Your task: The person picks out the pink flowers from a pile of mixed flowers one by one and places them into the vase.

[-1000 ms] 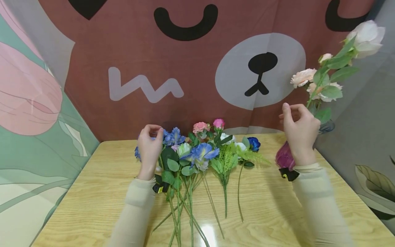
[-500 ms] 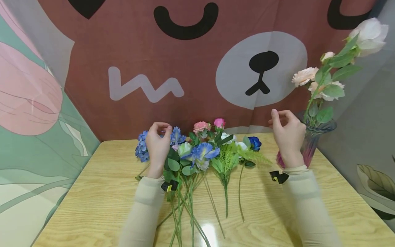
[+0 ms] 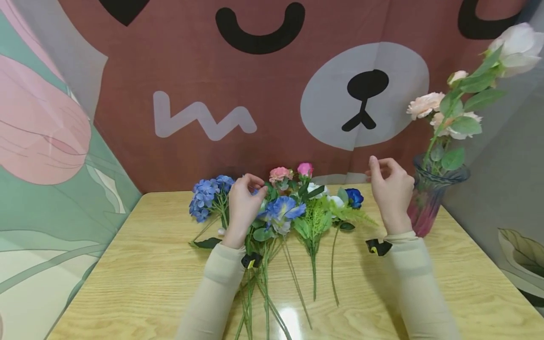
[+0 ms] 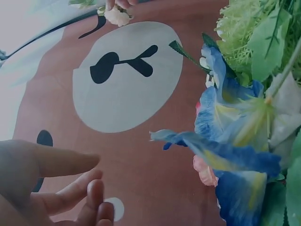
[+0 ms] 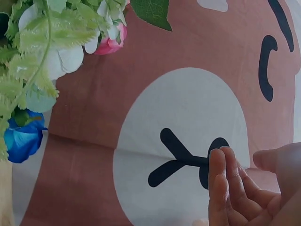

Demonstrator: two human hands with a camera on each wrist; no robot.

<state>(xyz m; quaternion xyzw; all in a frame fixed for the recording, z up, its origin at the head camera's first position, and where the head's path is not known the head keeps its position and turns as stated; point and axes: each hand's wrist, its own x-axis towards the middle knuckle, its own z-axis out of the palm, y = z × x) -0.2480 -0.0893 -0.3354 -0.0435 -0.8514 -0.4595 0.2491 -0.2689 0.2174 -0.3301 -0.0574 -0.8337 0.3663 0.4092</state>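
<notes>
Over the pile of artificial flowers, my left hand hovers with loosely bent fingers and nothing in them. Just right of it lies a blue and yellow iris, seen close up in the left wrist view; a blue hydrangea lies on its left. My right hand is raised in front of the glass vase, its thumb and fingers apart and holding nothing. Clear blue above and pink below, the vase holds peach roses and a tall white rose leaning right.
Pink roses, green fern-like sprigs and a dark blue rose lie among the pile, stems pointing to the front of the wooden table. A brown cloth with a bear face hangs behind the table.
My left hand has moved right, from the hydrangea towards the iris. The right hand has moved left from the vase, uncovering it. The flowers in the vase lean as before.
</notes>
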